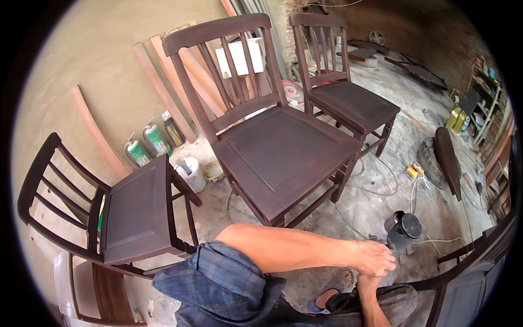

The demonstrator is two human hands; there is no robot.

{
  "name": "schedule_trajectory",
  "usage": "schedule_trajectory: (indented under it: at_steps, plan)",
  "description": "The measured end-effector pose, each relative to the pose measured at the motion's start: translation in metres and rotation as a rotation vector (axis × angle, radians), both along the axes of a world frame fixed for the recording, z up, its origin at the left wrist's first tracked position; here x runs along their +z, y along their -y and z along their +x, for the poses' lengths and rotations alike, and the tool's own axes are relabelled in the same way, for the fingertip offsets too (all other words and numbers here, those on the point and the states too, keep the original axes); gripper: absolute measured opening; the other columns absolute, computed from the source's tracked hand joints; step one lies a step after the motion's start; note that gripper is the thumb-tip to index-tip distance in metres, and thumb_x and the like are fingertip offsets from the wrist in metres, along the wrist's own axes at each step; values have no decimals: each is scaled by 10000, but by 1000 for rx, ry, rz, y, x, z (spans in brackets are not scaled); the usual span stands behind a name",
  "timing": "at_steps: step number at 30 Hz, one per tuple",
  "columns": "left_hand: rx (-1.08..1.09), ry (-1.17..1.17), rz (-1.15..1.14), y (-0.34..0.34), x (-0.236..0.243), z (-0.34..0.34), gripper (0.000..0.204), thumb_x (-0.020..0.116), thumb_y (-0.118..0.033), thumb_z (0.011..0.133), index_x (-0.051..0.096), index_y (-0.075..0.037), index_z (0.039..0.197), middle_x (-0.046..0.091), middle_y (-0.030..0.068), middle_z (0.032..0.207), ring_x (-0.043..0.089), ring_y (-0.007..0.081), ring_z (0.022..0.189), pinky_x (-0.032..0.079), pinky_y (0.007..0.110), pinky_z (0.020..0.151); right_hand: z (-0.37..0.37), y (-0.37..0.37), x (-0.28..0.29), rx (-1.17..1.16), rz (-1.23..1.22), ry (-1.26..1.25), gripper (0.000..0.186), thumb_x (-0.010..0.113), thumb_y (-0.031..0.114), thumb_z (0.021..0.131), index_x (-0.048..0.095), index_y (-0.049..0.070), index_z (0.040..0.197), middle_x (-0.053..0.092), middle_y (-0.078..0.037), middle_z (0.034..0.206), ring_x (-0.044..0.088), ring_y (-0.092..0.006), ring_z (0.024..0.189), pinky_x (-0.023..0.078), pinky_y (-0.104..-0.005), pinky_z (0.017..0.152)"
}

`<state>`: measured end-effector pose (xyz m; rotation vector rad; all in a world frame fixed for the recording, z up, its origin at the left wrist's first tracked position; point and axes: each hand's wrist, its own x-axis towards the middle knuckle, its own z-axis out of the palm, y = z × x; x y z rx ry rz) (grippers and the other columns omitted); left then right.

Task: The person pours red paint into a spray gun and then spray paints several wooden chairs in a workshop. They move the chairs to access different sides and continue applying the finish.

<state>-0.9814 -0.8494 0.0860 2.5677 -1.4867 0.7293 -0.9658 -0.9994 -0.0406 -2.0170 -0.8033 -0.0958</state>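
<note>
My left hand lies curled over my right hand at the lower right, the forearm stretching across from a rolled plaid sleeve. The right hand's fingers are mostly hidden, and whatever they hold cannot be made out. Just beyond both hands stands a dark pot with a black lid. A large dark brown wooden chair faces me in the centre. A second chair stands behind it to the right, and a third is at left. A sandalled foot shows below my hands.
Boards, green cylinders and a white bucket line the left wall. Hoses and a yellow tool lie on the floor. Dark furniture crowds the right edge. A shelf of bottles stands at back right.
</note>
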Motion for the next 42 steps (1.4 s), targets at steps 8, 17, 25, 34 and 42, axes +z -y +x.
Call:
schedule_trajectory:
  at_steps: [8, 17, 25, 34, 42]
  plan:
    - [-25, 10, 186, 9, 9, 1, 126, 647, -216, 758, 708, -119, 705, 624, 5, 915, 603, 207, 983, 512, 349, 806, 29, 19, -64, -51, -230, 58, 494, 624, -13, 820, 518, 4, 1302, 569, -199, 1242, 578, -310, 1171, 505, -403, 889]
    - [20, 81, 187, 1, 20, -18, 126, 655, -228, 708, 713, -120, 735, 584, 7, 898, 567, 211, 910, 485, 341, 805, 11, -2, -52, -262, -231, 102, 396, 619, 89, 888, 531, 37, 1270, 550, -166, 1218, 596, -270, 1139, 518, -373, 867]
    - [159, 34, 3, -2, 6, -24, 178, 674, -218, 709, 705, -60, 784, 571, 62, 956, 573, 241, 991, 476, 335, 875, 0, -6, 4, -8, 42, -90, 398, 654, 29, 847, 511, -8, 1217, 569, -163, 1148, 601, -284, 1050, 498, -376, 858]
    - [290, -145, 25, -10, 16, -19, 154, 684, -185, 712, 716, -50, 779, 591, 70, 884, 621, 237, 948, 549, 353, 768, -31, -18, 80, 62, 388, -659, 410, 585, -104, 786, 483, -45, 1179, 548, -137, 1111, 562, -206, 1028, 472, -336, 838]
    - [301, -58, 5, -5, 9, -20, 137, 679, -180, 714, 700, -58, 655, 608, 80, 899, 639, 264, 949, 552, 382, 767, -25, -19, 66, 79, 364, -517, 417, 562, -111, 784, 479, -55, 1190, 546, -145, 1120, 562, -219, 1032, 474, -348, 851]
